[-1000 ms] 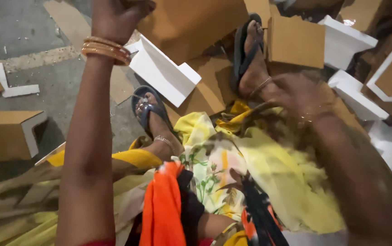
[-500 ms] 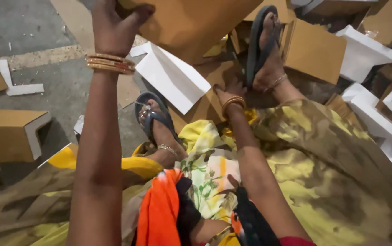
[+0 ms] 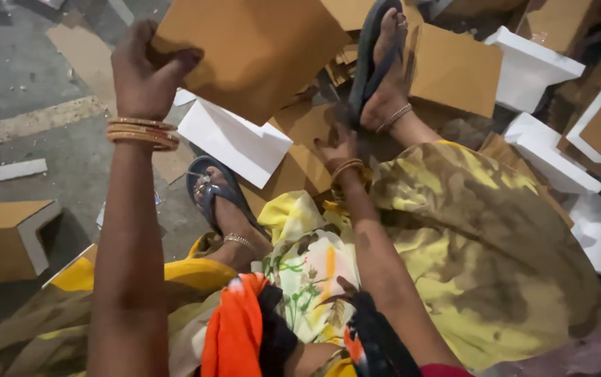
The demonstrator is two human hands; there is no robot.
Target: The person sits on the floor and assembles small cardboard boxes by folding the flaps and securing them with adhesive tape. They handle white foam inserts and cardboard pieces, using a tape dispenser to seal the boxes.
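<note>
Nearest the camera, an orange cloth and a flowered yellow garment were seen draped over the lap, with both forearms stretched out above them. A little farther out, the left foot in a grey sandal was planted on the concrete floor, an anklet at its ankle. Just beyond the knee, the right hand was lowered, fingers spread, onto loose brown cardboard pieces lying on the floor; whether anything was gripped by it cannot be told, since its fingertips were lost in shadow. Just beside and above that hand, the right foot in a second sandal was propped among the boxes. On the other side, the left hand, ringed with bangles at the wrist, was raised and closed on the left edge of a brown cardboard sheet, thumb on top and fingers folded under; the sheet was held tilted above the heap, spreading to the right of the hand. Beneath it, a white folded box piece was lying. Farther off to the right, more brown and white boxes were piled.
</note>
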